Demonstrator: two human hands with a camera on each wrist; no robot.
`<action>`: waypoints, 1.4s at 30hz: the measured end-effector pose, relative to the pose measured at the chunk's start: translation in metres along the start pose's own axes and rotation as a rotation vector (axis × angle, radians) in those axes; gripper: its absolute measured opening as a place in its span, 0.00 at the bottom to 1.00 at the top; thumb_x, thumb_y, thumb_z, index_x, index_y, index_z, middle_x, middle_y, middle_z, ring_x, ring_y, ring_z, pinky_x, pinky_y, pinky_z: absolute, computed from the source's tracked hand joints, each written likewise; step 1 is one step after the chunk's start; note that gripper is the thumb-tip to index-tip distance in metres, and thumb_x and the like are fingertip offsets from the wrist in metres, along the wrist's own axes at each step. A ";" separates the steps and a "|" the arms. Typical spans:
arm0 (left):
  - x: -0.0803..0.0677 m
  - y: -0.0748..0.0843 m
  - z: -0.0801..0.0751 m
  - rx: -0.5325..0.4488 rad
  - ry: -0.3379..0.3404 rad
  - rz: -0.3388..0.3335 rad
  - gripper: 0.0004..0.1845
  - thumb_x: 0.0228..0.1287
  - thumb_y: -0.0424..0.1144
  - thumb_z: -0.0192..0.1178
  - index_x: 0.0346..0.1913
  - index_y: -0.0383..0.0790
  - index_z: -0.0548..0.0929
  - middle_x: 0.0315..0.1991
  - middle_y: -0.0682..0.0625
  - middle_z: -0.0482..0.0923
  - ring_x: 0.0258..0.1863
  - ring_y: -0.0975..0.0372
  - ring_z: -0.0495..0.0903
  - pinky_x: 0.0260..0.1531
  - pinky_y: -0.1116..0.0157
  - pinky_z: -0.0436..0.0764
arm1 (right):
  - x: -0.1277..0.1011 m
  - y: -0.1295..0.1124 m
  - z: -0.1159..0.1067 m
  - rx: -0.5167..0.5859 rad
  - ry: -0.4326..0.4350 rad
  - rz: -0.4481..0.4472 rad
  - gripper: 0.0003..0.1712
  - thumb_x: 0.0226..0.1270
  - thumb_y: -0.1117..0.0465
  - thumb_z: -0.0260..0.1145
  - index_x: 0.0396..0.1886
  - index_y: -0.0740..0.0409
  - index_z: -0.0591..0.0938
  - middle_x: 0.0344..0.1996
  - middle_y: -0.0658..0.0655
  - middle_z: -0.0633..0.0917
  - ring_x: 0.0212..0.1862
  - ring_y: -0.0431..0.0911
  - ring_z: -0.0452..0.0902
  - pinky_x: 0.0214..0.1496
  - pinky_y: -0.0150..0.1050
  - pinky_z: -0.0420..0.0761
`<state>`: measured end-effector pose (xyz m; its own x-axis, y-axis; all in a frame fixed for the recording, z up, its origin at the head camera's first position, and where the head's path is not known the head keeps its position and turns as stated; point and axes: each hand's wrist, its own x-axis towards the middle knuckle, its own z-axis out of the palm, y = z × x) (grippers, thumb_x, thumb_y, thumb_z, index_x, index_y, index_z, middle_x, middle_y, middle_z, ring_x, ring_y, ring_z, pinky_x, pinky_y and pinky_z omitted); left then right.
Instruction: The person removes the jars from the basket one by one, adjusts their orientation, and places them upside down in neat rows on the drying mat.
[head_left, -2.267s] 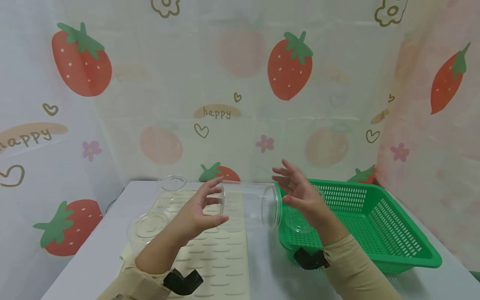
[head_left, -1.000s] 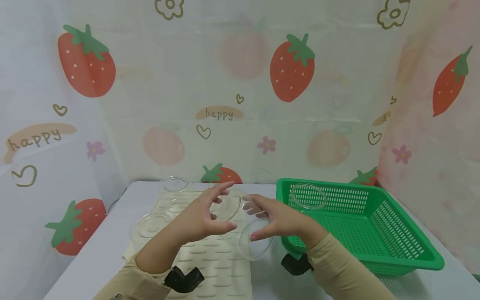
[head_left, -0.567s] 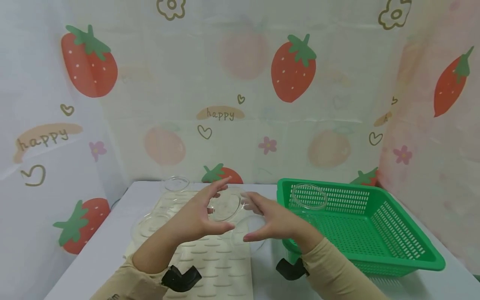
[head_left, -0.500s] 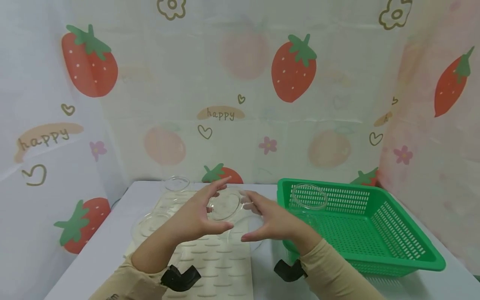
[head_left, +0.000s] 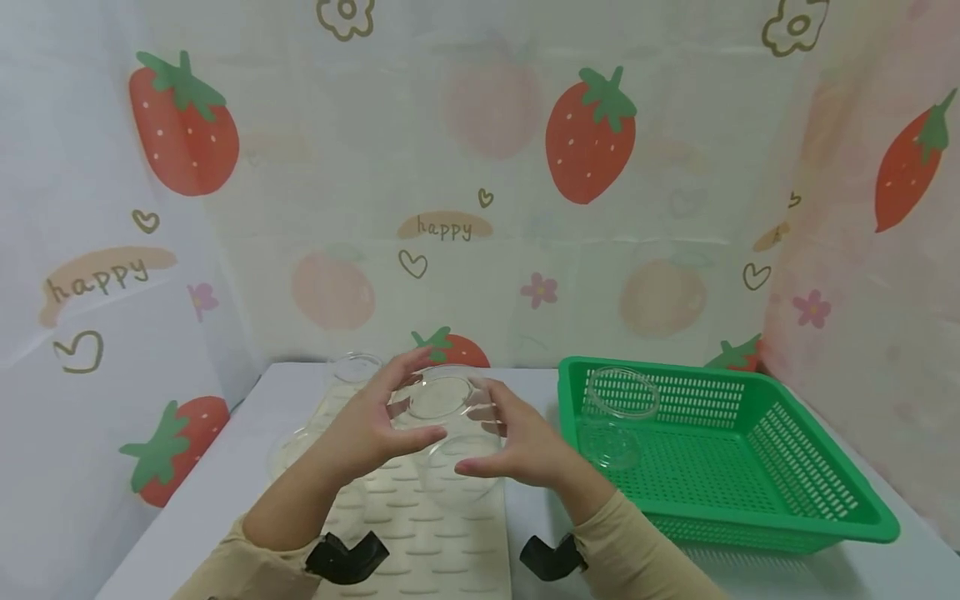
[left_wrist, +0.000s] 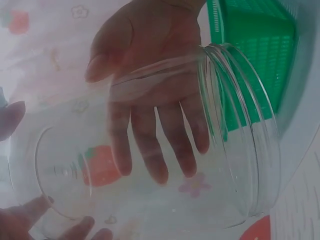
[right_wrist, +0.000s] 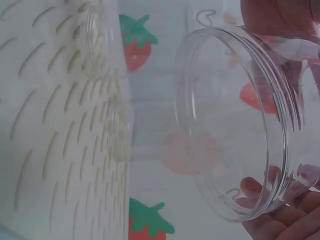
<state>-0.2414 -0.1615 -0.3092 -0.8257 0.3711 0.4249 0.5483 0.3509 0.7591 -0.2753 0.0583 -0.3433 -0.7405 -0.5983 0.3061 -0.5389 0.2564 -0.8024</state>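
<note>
A transparent, wide-mouthed jar [head_left: 440, 396] is held between both hands over the cream mat [head_left: 420, 537]. It is upside down and a little tilted, its threaded mouth facing the mat. My left hand [head_left: 360, 429] grips the left side near the base, thumb in front and fingers behind. From the right, my right hand [head_left: 525, 437] curves around the jar's side, thumb in front and fingers behind, lower toward the mouth. Through the clear wall in the left wrist view shows the palm of the right hand [left_wrist: 155, 100]. Nothing is seen inside the jar.
The green basket [head_left: 765, 521] at right holds a clear container [head_left: 611, 444] at its left end. Another clear jar [head_left: 354, 367] stands at the mat's far left, and one more is partly hidden behind my left forearm. A strawberry-print sheet [head_left: 487, 167] encloses the back and sides.
The jar has swung from lying sideways to mouth-down. My right hand has come from beside the basket onto it. Both hands and the jar have shifted slightly left.
</note>
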 end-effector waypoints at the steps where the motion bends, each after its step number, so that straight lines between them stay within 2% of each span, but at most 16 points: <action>1: -0.001 0.000 -0.001 -0.009 0.005 -0.003 0.43 0.50 0.40 0.69 0.68 0.51 0.57 0.66 0.50 0.57 0.64 0.50 0.60 0.58 0.49 0.65 | 0.001 0.000 0.001 0.015 0.005 -0.003 0.51 0.46 0.55 0.75 0.68 0.46 0.56 0.58 0.54 0.70 0.58 0.51 0.70 0.61 0.50 0.67; 5: -0.005 -0.001 -0.008 -0.053 0.017 -0.044 0.43 0.51 0.39 0.68 0.68 0.52 0.56 0.66 0.49 0.57 0.64 0.50 0.60 0.57 0.51 0.68 | 0.002 -0.002 0.005 0.059 0.060 -0.018 0.49 0.47 0.57 0.74 0.67 0.46 0.56 0.58 0.55 0.70 0.59 0.52 0.69 0.61 0.49 0.67; 11: -0.014 -0.003 -0.019 -0.094 0.049 -0.123 0.42 0.55 0.39 0.65 0.69 0.50 0.53 0.67 0.45 0.57 0.64 0.49 0.60 0.55 0.51 0.70 | 0.007 0.002 0.017 0.190 0.239 -0.001 0.51 0.49 0.59 0.73 0.69 0.43 0.53 0.62 0.55 0.65 0.63 0.52 0.65 0.64 0.50 0.63; 15: -0.018 -0.004 -0.024 -0.101 0.062 -0.134 0.39 0.57 0.38 0.63 0.69 0.49 0.55 0.66 0.44 0.59 0.64 0.49 0.60 0.55 0.48 0.69 | 0.017 0.010 0.027 0.261 0.343 0.039 0.53 0.48 0.61 0.73 0.69 0.41 0.52 0.63 0.58 0.63 0.63 0.54 0.63 0.65 0.50 0.61; 20: -0.021 -0.005 -0.028 -0.108 0.073 -0.126 0.37 0.59 0.38 0.61 0.69 0.48 0.55 0.65 0.43 0.60 0.63 0.48 0.60 0.56 0.45 0.66 | 0.035 0.022 0.036 0.297 0.414 0.086 0.55 0.46 0.61 0.75 0.69 0.39 0.52 0.63 0.58 0.61 0.63 0.55 0.63 0.65 0.52 0.60; 26: -0.027 -0.005 -0.030 -0.112 0.080 -0.123 0.36 0.60 0.38 0.59 0.69 0.48 0.55 0.65 0.43 0.60 0.64 0.47 0.60 0.56 0.42 0.64 | 0.057 0.038 0.043 0.238 0.487 0.080 0.53 0.42 0.53 0.77 0.65 0.30 0.56 0.62 0.50 0.62 0.61 0.53 0.63 0.63 0.55 0.62; 28: -0.029 -0.005 -0.030 -0.125 0.086 -0.125 0.35 0.60 0.37 0.59 0.68 0.47 0.56 0.65 0.42 0.60 0.64 0.47 0.60 0.55 0.43 0.65 | 0.063 0.045 0.046 0.191 0.516 0.074 0.53 0.40 0.51 0.78 0.65 0.32 0.56 0.62 0.49 0.62 0.60 0.52 0.64 0.62 0.54 0.64; 31: -0.032 -0.006 -0.031 -0.146 0.099 -0.124 0.35 0.60 0.35 0.59 0.68 0.44 0.56 0.64 0.41 0.60 0.63 0.46 0.60 0.54 0.45 0.68 | 0.073 0.055 0.048 0.118 0.551 0.088 0.55 0.39 0.50 0.78 0.67 0.40 0.56 0.61 0.53 0.64 0.61 0.50 0.63 0.62 0.50 0.66; 36: -0.035 -0.007 -0.032 -0.167 0.111 -0.120 0.34 0.60 0.33 0.59 0.68 0.42 0.57 0.64 0.40 0.61 0.62 0.46 0.61 0.50 0.59 0.73 | 0.084 0.072 0.047 0.049 0.580 0.203 0.60 0.41 0.50 0.77 0.69 0.52 0.51 0.61 0.59 0.64 0.60 0.53 0.64 0.60 0.48 0.68; 39: -0.035 -0.006 -0.032 -0.169 0.108 -0.115 0.34 0.60 0.33 0.58 0.68 0.43 0.57 0.64 0.41 0.61 0.62 0.47 0.62 0.49 0.63 0.73 | 0.090 0.082 0.044 0.043 0.580 0.260 0.63 0.42 0.48 0.76 0.71 0.54 0.47 0.61 0.61 0.64 0.60 0.57 0.65 0.59 0.49 0.69; 42: -0.036 -0.006 -0.032 -0.177 0.102 -0.108 0.33 0.60 0.33 0.58 0.67 0.42 0.57 0.64 0.41 0.61 0.62 0.47 0.61 0.50 0.59 0.73 | 0.094 0.091 0.041 0.055 0.577 0.285 0.63 0.41 0.48 0.76 0.71 0.52 0.46 0.61 0.60 0.64 0.61 0.56 0.64 0.59 0.49 0.69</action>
<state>-0.2196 -0.2041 -0.3134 -0.8921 0.2480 0.3776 0.4321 0.2243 0.8735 -0.3772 -0.0060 -0.4087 -0.9566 -0.0045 0.2914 -0.2795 0.2967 -0.9131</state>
